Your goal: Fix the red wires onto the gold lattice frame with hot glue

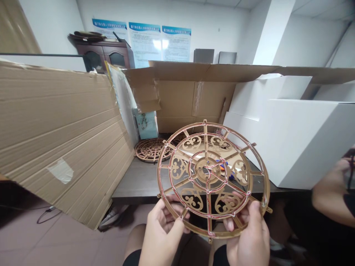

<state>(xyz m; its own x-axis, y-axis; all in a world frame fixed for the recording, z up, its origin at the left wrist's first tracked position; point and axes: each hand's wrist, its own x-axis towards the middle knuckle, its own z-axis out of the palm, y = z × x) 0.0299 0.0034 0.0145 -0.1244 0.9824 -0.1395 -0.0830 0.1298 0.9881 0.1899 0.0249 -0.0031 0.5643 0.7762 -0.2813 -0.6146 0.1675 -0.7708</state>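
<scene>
Between my two hands I hold up a round gold-coloured openwork frame, tilted towards me above the table edge. It has concentric rings, spokes and scrollwork, with thin red and white wires running along the rings and to the hub. My left hand grips the lower left rim, thumb in front and fingers behind. Around the lower right rim, my right hand is closed, some fingers showing through the openings. Behind it on the table lie similar round frames, and a blue and orange tool partly hidden by the spokes.
Large cardboard panels stand at the left, with more cardboard at the back. White boxes occupy the right of the dark table. A light-blue box sits at the back left. Another person's arm is at the far right.
</scene>
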